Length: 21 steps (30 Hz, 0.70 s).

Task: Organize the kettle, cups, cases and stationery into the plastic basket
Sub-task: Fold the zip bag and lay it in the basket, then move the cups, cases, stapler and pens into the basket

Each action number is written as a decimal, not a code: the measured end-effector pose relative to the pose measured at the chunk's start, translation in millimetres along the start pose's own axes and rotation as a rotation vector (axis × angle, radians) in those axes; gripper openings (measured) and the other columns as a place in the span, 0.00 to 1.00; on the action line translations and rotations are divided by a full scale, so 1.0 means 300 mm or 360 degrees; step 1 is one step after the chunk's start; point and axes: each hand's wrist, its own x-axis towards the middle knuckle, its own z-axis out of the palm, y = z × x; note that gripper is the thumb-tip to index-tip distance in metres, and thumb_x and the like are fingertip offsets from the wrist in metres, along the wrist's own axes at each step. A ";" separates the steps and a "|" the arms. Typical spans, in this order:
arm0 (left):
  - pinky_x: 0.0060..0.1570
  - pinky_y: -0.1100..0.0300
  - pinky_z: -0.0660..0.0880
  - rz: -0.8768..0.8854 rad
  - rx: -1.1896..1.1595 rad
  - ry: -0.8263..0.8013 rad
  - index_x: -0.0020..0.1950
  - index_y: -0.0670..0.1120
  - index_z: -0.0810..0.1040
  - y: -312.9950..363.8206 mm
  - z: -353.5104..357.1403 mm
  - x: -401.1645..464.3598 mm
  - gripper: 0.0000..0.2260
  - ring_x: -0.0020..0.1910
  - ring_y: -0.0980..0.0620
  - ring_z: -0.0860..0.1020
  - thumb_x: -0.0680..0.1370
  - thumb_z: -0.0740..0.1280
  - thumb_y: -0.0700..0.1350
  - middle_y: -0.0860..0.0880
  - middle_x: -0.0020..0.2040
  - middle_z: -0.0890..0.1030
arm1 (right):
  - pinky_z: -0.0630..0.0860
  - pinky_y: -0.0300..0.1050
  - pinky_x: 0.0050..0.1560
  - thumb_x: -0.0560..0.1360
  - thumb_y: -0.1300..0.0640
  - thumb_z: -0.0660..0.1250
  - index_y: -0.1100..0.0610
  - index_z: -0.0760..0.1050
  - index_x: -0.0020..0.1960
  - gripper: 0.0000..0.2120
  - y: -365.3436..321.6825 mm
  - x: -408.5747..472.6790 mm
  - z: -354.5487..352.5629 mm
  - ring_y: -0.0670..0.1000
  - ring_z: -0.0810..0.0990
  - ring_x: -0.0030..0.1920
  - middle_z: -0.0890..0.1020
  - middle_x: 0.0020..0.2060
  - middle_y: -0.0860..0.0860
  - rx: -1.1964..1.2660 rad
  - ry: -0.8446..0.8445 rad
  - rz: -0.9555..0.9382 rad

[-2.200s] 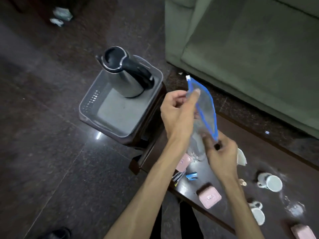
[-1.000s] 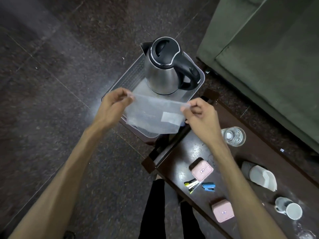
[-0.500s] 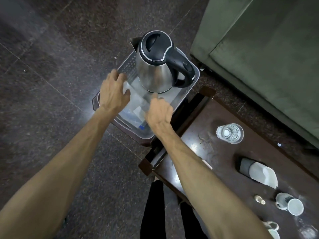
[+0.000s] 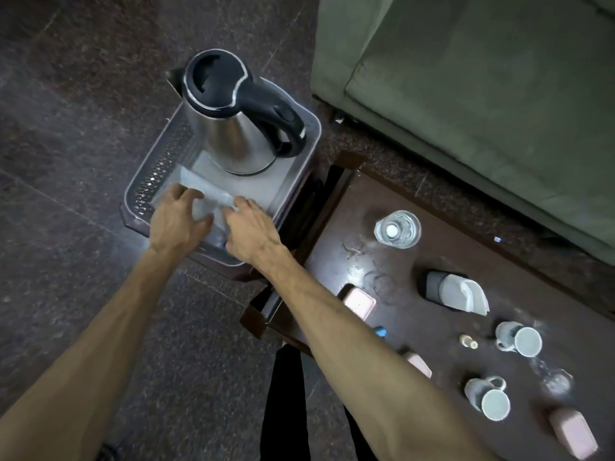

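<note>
A dark speckled polished stone floor [image 4: 76, 134] is filling the left side, crossed by thin pale joint lines and showing a soft sheen. An olive-green fabric sofa [image 4: 482, 94] is sitting at the upper right, its seat cushion running along the far edge of a dark brown glossy wooden coffee table [image 4: 336, 254], which is catching pale glints of overhead light.

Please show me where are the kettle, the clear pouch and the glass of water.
kettle [image 4: 233, 141]: head view, on its steel body.
clear pouch [image 4: 213, 194]: head view, on the flat part between both hands.
glass of water [image 4: 397, 228]: head view, on its open top.
</note>
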 end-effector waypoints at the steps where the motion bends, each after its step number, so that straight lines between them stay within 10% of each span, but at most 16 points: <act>1: 0.52 0.39 0.78 0.0007 -0.0050 0.0147 0.62 0.37 0.81 0.008 0.000 -0.021 0.18 0.57 0.32 0.78 0.74 0.75 0.41 0.36 0.61 0.78 | 0.76 0.55 0.65 0.78 0.57 0.70 0.60 0.77 0.68 0.20 0.002 -0.027 -0.011 0.59 0.76 0.63 0.77 0.62 0.59 0.0144 0.0118 0.0027; 8: 0.42 0.52 0.73 0.0059 -0.0577 0.0755 0.49 0.43 0.80 0.284 0.125 -0.304 0.04 0.40 0.46 0.76 0.74 0.68 0.39 0.46 0.44 0.78 | 0.76 0.47 0.54 0.75 0.61 0.66 0.57 0.83 0.48 0.08 0.186 -0.362 -0.024 0.56 0.80 0.50 0.82 0.46 0.53 0.0745 0.0796 0.0437; 17: 0.53 0.47 0.78 -0.0142 -0.0544 -0.0363 0.59 0.44 0.81 0.720 0.501 -0.623 0.13 0.53 0.40 0.81 0.76 0.72 0.44 0.45 0.58 0.79 | 0.75 0.48 0.47 0.79 0.52 0.67 0.53 0.80 0.53 0.07 0.597 -1.012 0.161 0.62 0.85 0.51 0.87 0.49 0.56 0.0841 0.0749 0.1917; 21: 0.60 0.46 0.75 -0.0250 -0.0440 -0.0474 0.66 0.40 0.78 0.755 0.587 -0.645 0.18 0.60 0.37 0.79 0.78 0.70 0.44 0.41 0.64 0.77 | 0.77 0.55 0.54 0.75 0.54 0.73 0.58 0.77 0.61 0.17 0.630 -1.212 0.262 0.64 0.83 0.56 0.83 0.59 0.58 0.0855 0.0672 0.2189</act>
